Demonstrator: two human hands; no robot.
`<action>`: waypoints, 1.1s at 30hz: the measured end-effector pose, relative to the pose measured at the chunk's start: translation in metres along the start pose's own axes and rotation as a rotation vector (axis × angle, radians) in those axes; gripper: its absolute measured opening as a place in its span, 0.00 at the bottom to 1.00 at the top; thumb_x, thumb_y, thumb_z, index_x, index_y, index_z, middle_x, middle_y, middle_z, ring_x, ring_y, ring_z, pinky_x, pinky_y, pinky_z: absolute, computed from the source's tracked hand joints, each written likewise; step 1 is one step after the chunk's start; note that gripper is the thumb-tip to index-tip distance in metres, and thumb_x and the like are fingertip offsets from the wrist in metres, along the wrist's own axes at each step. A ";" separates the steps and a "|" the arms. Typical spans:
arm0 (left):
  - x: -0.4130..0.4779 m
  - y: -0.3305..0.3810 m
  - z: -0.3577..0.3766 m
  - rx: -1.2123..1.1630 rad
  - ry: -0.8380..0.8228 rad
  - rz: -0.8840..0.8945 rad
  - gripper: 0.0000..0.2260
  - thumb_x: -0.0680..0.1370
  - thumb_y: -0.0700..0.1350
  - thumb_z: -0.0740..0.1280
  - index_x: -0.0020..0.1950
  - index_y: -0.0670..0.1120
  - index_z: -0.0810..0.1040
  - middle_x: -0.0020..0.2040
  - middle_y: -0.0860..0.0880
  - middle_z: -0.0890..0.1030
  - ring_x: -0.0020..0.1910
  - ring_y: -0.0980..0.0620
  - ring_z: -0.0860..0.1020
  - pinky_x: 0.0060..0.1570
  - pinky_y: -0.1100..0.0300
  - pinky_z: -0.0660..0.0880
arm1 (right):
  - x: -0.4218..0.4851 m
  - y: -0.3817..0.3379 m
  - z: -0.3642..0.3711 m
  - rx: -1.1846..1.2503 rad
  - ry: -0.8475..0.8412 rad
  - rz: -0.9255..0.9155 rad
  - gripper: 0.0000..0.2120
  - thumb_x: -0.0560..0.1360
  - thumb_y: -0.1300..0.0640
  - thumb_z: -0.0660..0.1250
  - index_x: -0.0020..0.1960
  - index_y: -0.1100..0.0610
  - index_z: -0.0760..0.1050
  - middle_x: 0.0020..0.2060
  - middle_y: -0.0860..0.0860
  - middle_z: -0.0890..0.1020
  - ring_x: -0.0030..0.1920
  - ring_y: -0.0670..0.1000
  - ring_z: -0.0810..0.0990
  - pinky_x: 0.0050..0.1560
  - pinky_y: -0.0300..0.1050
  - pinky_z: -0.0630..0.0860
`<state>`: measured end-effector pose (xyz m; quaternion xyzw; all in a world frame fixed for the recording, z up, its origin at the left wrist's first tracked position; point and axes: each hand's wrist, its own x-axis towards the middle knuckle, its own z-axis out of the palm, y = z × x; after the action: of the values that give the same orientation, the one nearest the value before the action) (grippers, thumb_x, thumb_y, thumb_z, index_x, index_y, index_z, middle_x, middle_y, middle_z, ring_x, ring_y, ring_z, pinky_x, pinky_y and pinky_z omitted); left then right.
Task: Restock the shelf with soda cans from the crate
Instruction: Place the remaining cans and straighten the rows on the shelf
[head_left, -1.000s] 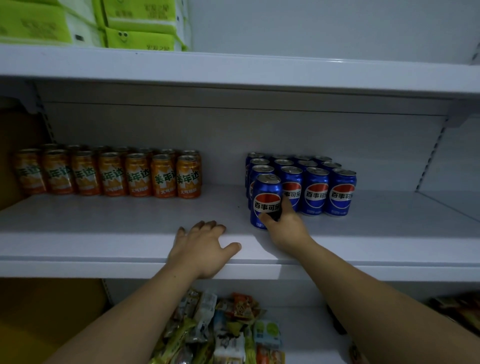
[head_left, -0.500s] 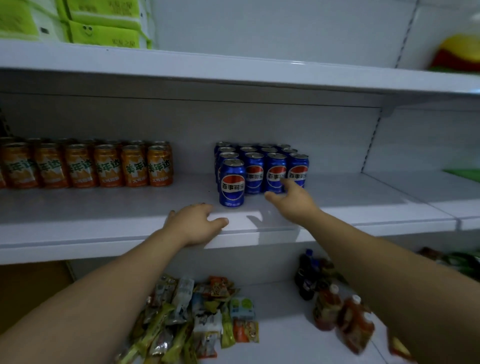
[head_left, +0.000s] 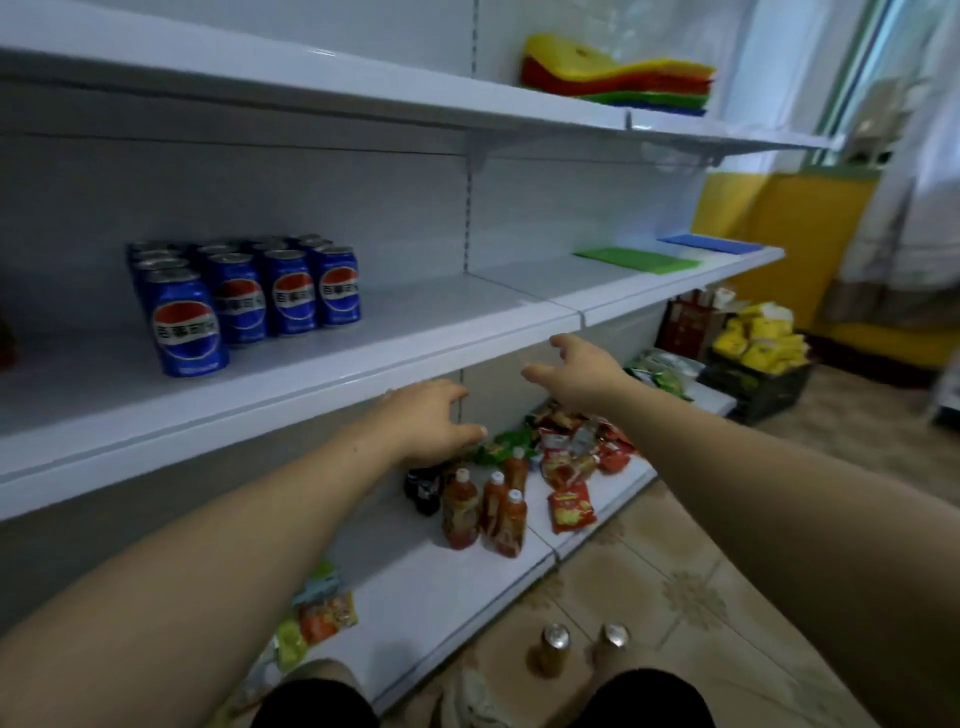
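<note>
"Listing entry one: where are the blue soda cans (head_left: 244, 291) standing?"
"They are standing in rows on the middle shelf (head_left: 415, 322), labels facing out; one front can (head_left: 187, 325) is sitting forward, likely beginning a fresh row."
"And the hands?"
"Left hand (head_left: 426, 421) and right hand (head_left: 576, 371) are hovering off the shelf edge, fingers loose, carrying nothing, probably ready for the next can. Two floor cans (head_left: 555, 649) are waiting upright; a soda crate I am not making out."

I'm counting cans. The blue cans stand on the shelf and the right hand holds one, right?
Not quite. The blue cans do stand on the shelf, but the right hand holds nothing: the head view shows it open and empty.
</note>
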<state>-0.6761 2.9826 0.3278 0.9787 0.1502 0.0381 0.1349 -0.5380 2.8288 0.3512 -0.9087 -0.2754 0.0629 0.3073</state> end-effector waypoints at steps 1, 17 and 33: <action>0.005 0.014 0.007 -0.007 -0.009 0.038 0.33 0.75 0.63 0.64 0.76 0.51 0.62 0.77 0.49 0.61 0.74 0.48 0.61 0.72 0.48 0.60 | -0.007 0.014 -0.010 -0.012 0.024 0.036 0.36 0.76 0.40 0.65 0.77 0.53 0.57 0.73 0.56 0.67 0.65 0.58 0.73 0.58 0.48 0.71; 0.042 0.167 0.126 -0.132 -0.375 0.351 0.34 0.73 0.61 0.67 0.75 0.51 0.63 0.74 0.50 0.66 0.71 0.49 0.67 0.67 0.53 0.67 | -0.097 0.170 -0.077 -0.099 0.139 0.457 0.38 0.75 0.40 0.66 0.77 0.56 0.57 0.74 0.55 0.66 0.71 0.56 0.67 0.66 0.48 0.67; 0.106 0.169 0.326 -0.359 -0.771 0.085 0.19 0.78 0.48 0.65 0.68 0.47 0.72 0.65 0.48 0.74 0.52 0.56 0.68 0.49 0.62 0.66 | -0.033 0.368 0.046 -0.128 -0.193 0.606 0.37 0.76 0.41 0.65 0.77 0.54 0.56 0.75 0.55 0.64 0.72 0.57 0.66 0.70 0.51 0.66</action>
<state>-0.4901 2.7775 0.0648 0.8877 0.0391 -0.2995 0.3476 -0.4087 2.5925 0.0936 -0.9566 -0.0237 0.2201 0.1895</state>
